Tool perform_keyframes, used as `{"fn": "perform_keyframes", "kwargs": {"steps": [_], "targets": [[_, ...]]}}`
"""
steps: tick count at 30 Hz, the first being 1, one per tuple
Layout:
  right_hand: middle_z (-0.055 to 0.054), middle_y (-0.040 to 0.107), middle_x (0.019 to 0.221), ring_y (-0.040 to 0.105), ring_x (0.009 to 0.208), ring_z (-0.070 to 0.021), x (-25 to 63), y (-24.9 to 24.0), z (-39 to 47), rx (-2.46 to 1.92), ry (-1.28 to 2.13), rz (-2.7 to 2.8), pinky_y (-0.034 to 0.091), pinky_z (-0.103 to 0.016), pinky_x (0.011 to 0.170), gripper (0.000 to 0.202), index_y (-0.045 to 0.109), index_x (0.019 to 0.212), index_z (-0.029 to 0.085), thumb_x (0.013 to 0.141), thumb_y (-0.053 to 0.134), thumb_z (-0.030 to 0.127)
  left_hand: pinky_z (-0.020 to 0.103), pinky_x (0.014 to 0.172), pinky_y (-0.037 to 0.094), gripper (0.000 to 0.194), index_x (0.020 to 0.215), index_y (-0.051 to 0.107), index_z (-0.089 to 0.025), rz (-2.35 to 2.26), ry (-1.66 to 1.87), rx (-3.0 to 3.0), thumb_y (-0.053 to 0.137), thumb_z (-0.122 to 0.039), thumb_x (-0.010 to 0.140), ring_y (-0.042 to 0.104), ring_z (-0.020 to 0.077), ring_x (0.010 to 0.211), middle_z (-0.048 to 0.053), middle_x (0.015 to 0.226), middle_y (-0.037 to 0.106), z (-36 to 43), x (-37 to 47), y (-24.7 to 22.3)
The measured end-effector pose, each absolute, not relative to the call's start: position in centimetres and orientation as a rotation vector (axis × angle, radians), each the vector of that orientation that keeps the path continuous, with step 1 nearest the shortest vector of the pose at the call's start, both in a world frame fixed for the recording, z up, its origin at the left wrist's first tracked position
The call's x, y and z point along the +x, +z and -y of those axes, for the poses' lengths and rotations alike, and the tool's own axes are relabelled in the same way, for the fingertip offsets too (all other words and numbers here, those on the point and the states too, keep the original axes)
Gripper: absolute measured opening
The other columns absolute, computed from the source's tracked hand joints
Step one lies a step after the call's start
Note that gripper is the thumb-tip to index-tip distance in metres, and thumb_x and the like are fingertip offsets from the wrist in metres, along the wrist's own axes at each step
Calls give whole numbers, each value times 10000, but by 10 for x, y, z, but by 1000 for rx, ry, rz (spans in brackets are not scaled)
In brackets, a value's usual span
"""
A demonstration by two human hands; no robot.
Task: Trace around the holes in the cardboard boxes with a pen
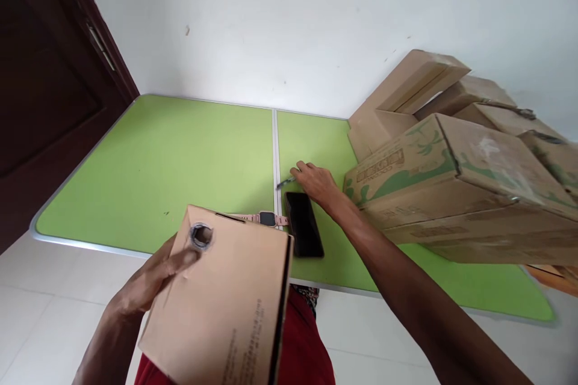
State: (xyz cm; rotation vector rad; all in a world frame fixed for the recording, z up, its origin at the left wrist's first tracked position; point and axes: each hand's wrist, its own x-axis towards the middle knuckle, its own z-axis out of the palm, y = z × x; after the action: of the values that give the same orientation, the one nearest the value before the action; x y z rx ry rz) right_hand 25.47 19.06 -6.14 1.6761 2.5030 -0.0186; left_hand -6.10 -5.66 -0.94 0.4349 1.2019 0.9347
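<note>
Holds a box in the left hand, tilted, overlapping the near edge of the green counter in this view, above red clothing. Rests the thumb just beside the round hole in the upper face, with the other fingers mostly hidden behind. Shows on that same face a dark slit at the far edge and print lower down.

Pinches a thin tool in the right hand, pointing it left over the pale strip across the counter; cannot tell its kind. Has a phone just nearer than the right hand, dark screen up, and a pink watch between box and phone. To the right, has cartons piled on the counter.
</note>
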Motion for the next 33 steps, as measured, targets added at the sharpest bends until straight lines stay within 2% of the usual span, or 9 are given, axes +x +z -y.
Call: {"fn": "perform_keyframes", "kwargs": {"steps": [5,9,10,12,13,16,22,27,33], "targets": [[-114,773,1083,740,892,-245,277,-31,-198,2039,-43,-2670,618,-398,789,124,728,1088,150,1093,659,253,457,934,688,852,1544,665,-224,-1166,987,560,952,-538,806,816,438,1210,164,1322,852,57,-53,10],[-97,753,917,754,777,-278,285,10,-159,2371,-245,-2925,603,-408,664,242,637,1121,257,1130,401,313,402,839,674,773,1466,702,-224,-1297,1128,592,928,-582,819,826,421,1159,165,1382,827,48,-42,17],[-54,740,888,753,731,-249,282,20,-141,2403,-429,-3042,602,-376,622,228,593,1110,300,1141,370,339,388,821,667,763,1450,708,-231,-1315,1165,622,930,-591,815,819,421,1179,165,1414,813,45,-38,18],[1,747,804,714,616,-236,269,40,-99,2142,-1933,-3270,570,-366,539,108,598,962,336,1059,635,366,376,809,657,762,1445,703,-254,-1321,1221,692,936,-603,809,802,424,1223,162,1454,793,40,-30,21],[19,771,793,716,601,-223,260,48,-78,1869,-2422,-3149,576,-355,532,120,653,947,339,1034,731,366,382,818,657,768,1454,694,-263,-1307,1236,725,936,-608,812,795,426,1237,162,1463,786,38,-26,22],[19,822,820,774,673,-224,230,62,-33,1374,-2915,-2999,612,-339,548,89,795,1012,355,1033,827,435,407,874,657,768,1481,662,-275,-1212,1243,822,924,-612,843,779,422,1260,162,1490,765,33,-14,28],[-13,794,886,767,738,-213,208,60,0,1551,-2581,-3432,700,-395,691,148,895,1076,323,1065,795,432,480,1033,657,778,1563,581,-296,-1053,1271,1010,906,-566,909,738,415,1345,151,1582,703,33,-1,35],[-25,877,1080,820,1055,-260,213,45,23,2050,-1946,-3617,688,-413,922,173,900,1198,321,1098,759,334,497,1043,655,740,1532,591,-285,-987,1279,963,905,-549,916,762,407,1302,149,1544,726,36,7,32],[2,872,1117,804,1039,-256,208,43,28,2001,-1783,-3621,686,-424,892,334,889,1248,407,1037,753,186,438,970,640,732,1524,614,-276,-1018,1258,961,914,-537,910,763,398,1292,144,1531,734,36,13,32]]}}
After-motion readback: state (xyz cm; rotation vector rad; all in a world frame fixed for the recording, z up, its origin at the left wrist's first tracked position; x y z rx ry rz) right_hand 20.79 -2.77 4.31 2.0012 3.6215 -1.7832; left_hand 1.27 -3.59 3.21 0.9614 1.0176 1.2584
